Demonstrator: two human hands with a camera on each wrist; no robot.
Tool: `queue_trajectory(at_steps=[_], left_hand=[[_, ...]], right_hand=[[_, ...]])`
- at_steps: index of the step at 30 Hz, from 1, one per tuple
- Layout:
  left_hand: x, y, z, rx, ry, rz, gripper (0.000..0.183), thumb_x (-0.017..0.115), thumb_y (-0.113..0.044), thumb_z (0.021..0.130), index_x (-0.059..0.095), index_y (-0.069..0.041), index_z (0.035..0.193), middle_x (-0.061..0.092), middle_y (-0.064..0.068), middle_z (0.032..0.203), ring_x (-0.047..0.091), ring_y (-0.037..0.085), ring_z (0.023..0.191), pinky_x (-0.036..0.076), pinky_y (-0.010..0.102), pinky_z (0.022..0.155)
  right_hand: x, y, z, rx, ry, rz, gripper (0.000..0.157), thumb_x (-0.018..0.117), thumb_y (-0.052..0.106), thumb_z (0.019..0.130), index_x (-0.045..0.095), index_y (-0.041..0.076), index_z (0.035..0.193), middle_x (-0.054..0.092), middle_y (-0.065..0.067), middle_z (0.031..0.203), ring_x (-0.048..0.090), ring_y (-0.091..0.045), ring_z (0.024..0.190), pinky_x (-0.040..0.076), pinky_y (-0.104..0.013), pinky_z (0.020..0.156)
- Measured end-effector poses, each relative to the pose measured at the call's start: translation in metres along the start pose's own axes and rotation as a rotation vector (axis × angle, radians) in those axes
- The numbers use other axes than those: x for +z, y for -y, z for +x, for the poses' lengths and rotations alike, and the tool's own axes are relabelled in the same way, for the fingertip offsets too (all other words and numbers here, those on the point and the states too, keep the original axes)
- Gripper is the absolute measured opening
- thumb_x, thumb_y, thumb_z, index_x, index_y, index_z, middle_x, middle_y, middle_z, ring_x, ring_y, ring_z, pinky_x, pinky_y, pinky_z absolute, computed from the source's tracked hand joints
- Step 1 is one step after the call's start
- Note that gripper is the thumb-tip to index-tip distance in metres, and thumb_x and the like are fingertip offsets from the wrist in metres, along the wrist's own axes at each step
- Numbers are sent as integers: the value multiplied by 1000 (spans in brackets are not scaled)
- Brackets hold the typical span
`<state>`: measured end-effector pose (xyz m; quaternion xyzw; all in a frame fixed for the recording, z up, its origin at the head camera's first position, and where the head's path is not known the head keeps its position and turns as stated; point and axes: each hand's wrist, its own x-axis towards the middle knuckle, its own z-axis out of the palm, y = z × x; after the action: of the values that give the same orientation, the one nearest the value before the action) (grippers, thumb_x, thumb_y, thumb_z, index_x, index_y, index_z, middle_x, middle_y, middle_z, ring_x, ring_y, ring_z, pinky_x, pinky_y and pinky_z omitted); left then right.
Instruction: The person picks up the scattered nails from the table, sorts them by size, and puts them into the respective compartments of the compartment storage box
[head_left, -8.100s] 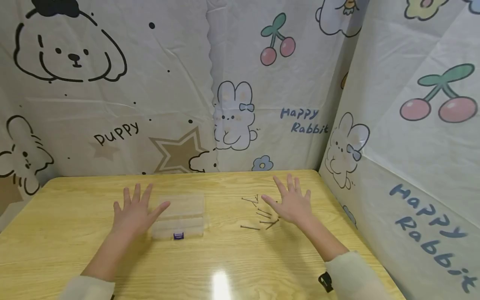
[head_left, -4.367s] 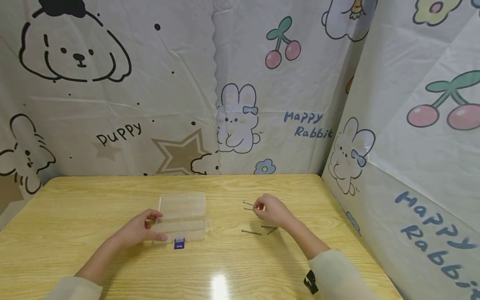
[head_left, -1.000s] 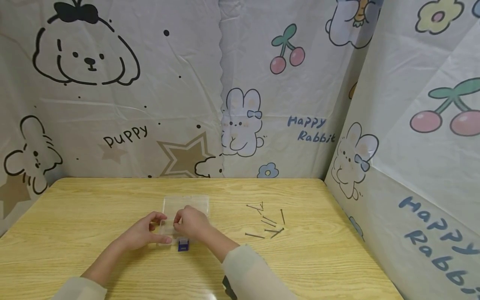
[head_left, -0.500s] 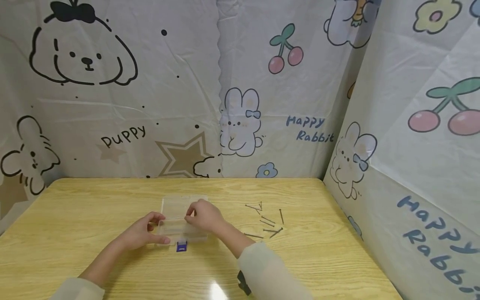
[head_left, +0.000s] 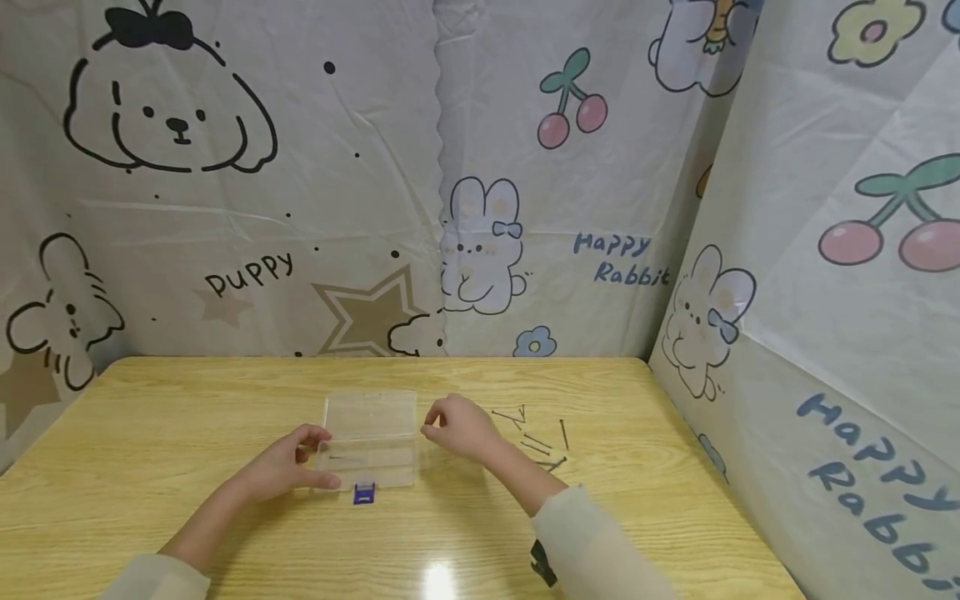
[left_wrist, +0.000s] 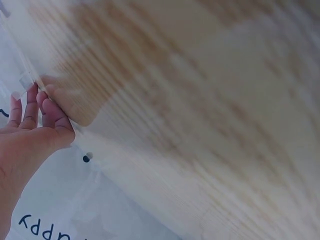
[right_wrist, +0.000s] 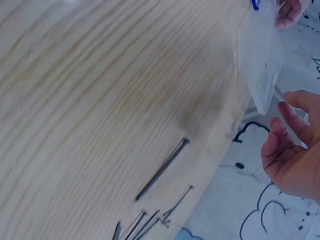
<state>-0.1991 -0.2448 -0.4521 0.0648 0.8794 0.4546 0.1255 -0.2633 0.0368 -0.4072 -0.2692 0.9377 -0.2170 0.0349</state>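
Note:
A clear plastic box (head_left: 403,477) sits on the wooden table with its lid (head_left: 371,415) folded back and a blue latch (head_left: 363,493) at the front. My left hand (head_left: 281,462) holds the box by its left side, thumb at the front corner. One thin nail (head_left: 345,457) shows in a compartment of the box. Just right of the box is my right hand (head_left: 461,427), above the table; in the right wrist view its fingers are loosely bent, thumb and forefinger apart, with nothing between them. Several dark nails (head_left: 536,443) lie scattered beyond it to the right.
A single nail (right_wrist: 162,169) lies apart from the bunched ones in the right wrist view. Printed cloth (head_left: 360,208) hangs along the table's back edge and another cloth (head_left: 840,350) along the right side. The wooden tabletop (head_left: 187,400) extends left of the box.
Both hands were spread flat earlier; then the left took hold of the box and the right reached among the nails, then over the box. Now the right hand has moved off rightward, uncovering the nail inside.

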Motion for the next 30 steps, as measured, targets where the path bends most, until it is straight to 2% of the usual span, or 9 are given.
queue_trajectory(at_steps=[14,21,30], left_hand=[[0,1,1,8,4,13,78,78,-34,74,39,2,131,44,22,133,40,46,123,35,57,103],[0,2,3,9,2,19,78,78,-35,74,39,2,131,44,22,133,41,45,122,37,56,102],[0,5,4,21,-1,19,77,79,-34,74,40,3,130,46,22,131,42,43,121,36,56,102]], right_hand=[[-28,-52,-24,56,-52,25,14,64,22,87,69,9,88,54,0,76,45,-12,66,37,-23,56],[-34,-76,-35,111,-57,45,12,64,21,88,69,10,88,56,0,80,46,-12,70,39,-25,59],[-36,-103,-48,130,-91,59,8,65,17,86,68,10,84,57,-1,80,48,-12,71,40,-27,61]])
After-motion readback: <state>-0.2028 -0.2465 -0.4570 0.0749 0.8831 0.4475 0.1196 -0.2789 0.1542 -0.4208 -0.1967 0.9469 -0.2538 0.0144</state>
